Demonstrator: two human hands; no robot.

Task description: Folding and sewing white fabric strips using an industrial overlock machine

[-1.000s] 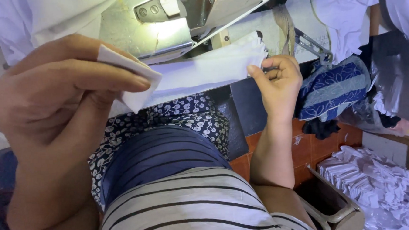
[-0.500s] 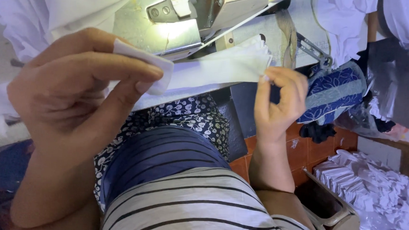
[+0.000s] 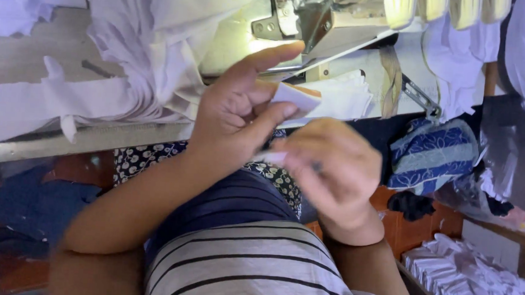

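Note:
My left hand [image 3: 240, 113] is raised in front of the sewing machine [image 3: 317, 18], pinching one end of a narrow white fabric strip [image 3: 298, 98] between thumb and fingers. My right hand [image 3: 327, 169] is just below and to the right, blurred by motion, its fingers closed on the lower part of the same strip, where a bit of white shows at the knuckles. The two hands are almost touching. More white cloth [image 3: 349, 95] lies on the machine bed behind them.
A heap of white fabric pieces [image 3: 135, 57] covers the table on the left. A blue patterned cloth bundle [image 3: 433, 153] hangs at the right. A box of stacked white pieces [image 3: 471, 281] stands at the lower right. My striped shirt fills the bottom.
The hands were far apart with the strip stretched between them. The left hand has moved right and the right hand left and down, bringing both ends of the strip together.

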